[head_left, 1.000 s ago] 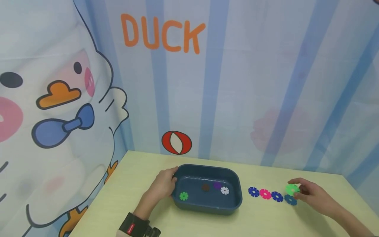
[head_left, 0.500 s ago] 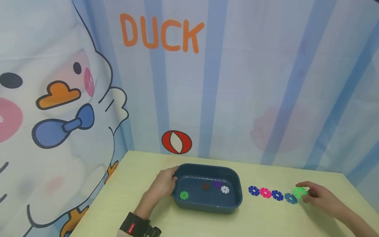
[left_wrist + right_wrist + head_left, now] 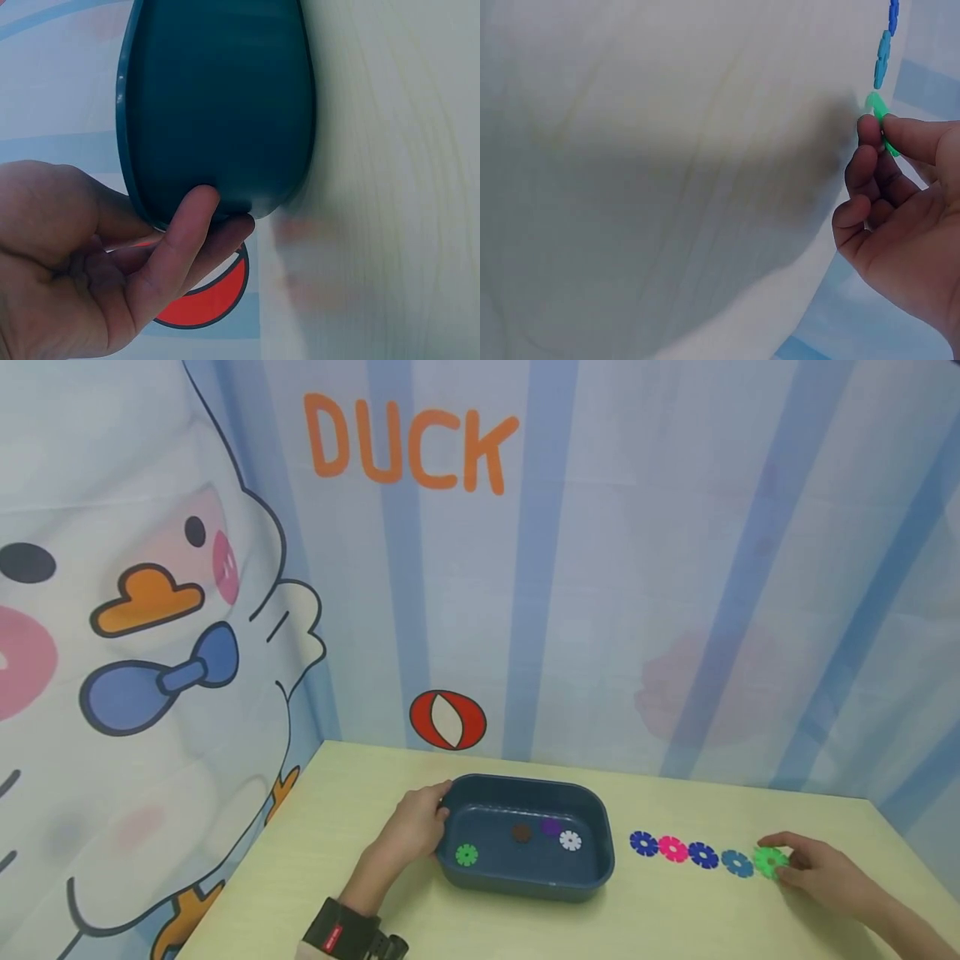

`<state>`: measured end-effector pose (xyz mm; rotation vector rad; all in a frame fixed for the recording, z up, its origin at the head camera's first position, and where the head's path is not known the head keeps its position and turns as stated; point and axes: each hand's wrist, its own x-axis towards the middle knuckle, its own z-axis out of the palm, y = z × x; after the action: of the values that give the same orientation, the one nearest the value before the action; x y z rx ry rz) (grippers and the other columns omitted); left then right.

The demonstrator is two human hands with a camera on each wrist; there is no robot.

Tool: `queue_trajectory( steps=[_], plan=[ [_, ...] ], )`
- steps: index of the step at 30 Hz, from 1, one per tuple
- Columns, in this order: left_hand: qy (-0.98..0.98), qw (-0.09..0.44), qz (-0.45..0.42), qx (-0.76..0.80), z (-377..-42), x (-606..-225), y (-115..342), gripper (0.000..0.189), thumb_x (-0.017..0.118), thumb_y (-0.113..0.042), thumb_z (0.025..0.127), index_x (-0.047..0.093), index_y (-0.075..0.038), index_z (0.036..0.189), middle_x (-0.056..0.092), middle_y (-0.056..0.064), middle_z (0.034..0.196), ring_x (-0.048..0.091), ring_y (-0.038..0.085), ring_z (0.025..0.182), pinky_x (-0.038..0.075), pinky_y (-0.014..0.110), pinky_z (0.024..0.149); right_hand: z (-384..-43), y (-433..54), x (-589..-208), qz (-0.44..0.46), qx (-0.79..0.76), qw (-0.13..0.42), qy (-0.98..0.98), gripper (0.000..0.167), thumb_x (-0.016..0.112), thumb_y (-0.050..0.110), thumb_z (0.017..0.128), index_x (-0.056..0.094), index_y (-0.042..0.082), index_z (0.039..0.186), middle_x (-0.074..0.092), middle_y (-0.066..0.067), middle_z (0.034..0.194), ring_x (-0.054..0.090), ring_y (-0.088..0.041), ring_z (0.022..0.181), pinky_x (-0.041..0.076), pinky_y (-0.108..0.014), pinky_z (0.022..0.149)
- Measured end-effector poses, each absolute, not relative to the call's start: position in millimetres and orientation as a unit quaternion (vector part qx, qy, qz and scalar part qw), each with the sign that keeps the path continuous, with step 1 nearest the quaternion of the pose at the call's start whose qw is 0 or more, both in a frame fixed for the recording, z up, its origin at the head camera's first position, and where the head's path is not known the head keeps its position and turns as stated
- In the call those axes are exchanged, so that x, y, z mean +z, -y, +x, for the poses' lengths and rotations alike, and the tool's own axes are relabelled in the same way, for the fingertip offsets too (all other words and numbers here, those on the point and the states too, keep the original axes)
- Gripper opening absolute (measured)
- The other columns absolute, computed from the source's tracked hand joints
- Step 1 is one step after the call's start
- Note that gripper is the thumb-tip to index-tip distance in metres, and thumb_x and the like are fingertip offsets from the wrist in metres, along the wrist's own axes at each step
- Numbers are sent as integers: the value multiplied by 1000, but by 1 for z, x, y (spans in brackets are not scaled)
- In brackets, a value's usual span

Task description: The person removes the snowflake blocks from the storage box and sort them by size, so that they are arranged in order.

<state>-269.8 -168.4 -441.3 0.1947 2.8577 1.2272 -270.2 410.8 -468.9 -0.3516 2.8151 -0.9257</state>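
My left hand (image 3: 411, 828) grips the left end of a dark blue plastic tub (image 3: 517, 893), fingers against its outer wall (image 3: 225, 97) and thumb at the rim. At the right, my right hand (image 3: 828, 872) pinches a bright green notched plastic disc (image 3: 770, 862) between thumb and fingers. The disc is at the right end of a row, beside a teal disc (image 3: 738, 863). Leftward in that row lie a dark blue disc (image 3: 703, 855), a pink disc (image 3: 672, 849) and another dark blue disc (image 3: 643, 843). In the right wrist view, the green disc (image 3: 886, 131) stands tilted near the tabletop.
Inside the tub lie a green disc (image 3: 467, 855), a brown disc (image 3: 521, 833), a purple disc (image 3: 551, 827) and a white disc (image 3: 570, 841). The pale table (image 3: 517, 935) ends at a printed duck curtain (image 3: 637, 568) behind and to the left.
My right hand has moved right and down with the green disc, from over the teal disc to the row's right end. The left hand and the tub have stayed in place.
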Motion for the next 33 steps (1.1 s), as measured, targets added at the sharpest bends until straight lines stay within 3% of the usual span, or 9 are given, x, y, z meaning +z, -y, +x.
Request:
queue_trajectory(
  steps=[11, 17, 21, 25, 30, 33],
  plan=[
    [-920, 8, 62, 388, -267, -440, 168, 50, 55, 2, 107, 46, 4, 156, 55, 31, 151, 68, 16, 52, 56, 29, 48, -276, -408, -472, -124, -238, 58, -962, 40, 66, 7, 100, 63, -4, 138, 65, -2, 96, 50, -3, 77, 43, -26, 63],
    [-920, 7, 61, 388, -267, -440, 167, 50, 55, 2, 107, 47, 4, 156, 55, 31, 151, 69, 17, 55, 56, 28, 48, -279, -406, -471, -127, -194, 41, -972, 33, 69, 10, 99, 70, -2, 130, 63, 0, 91, 52, -5, 78, 46, -28, 65],
    [-920, 8, 61, 386, -267, -439, 167, 50, 55, 2, 107, 47, 5, 156, 55, 31, 151, 69, 17, 55, 56, 29, 48, -277, -397, -463, -118, -193, -15, -974, 23, 63, 6, 102, 74, 0, 121, 65, -1, 91, 51, -4, 72, 44, -27, 59],
    [-921, 6, 62, 384, -268, -438, 167, 50, 55, 2, 107, 47, 5, 156, 55, 32, 150, 68, 15, 54, 56, 28, 48, -274, -375, -448, -115, -231, -70, -964, 23, 59, 13, 109, 74, 2, 121, 71, -2, 91, 53, -4, 69, 44, -27, 55],
    [-921, 3, 64, 385, -267, -439, 168, 49, 55, 2, 107, 47, 5, 155, 56, 32, 150, 67, 15, 52, 56, 28, 48, -272, -342, -433, -131, -303, -57, -942, 31, 57, 25, 112, 71, 2, 126, 67, -1, 80, 59, -11, 69, 46, -27, 58],
    [-921, 5, 63, 385, -267, -440, 168, 49, 55, 2, 107, 47, 5, 155, 56, 32, 149, 68, 16, 53, 56, 29, 48, -272, -324, -430, -136, -320, -49, -936, 33, 57, 28, 112, 71, 2, 126, 68, -2, 82, 64, -14, 75, 50, -27, 61]
  ],
)
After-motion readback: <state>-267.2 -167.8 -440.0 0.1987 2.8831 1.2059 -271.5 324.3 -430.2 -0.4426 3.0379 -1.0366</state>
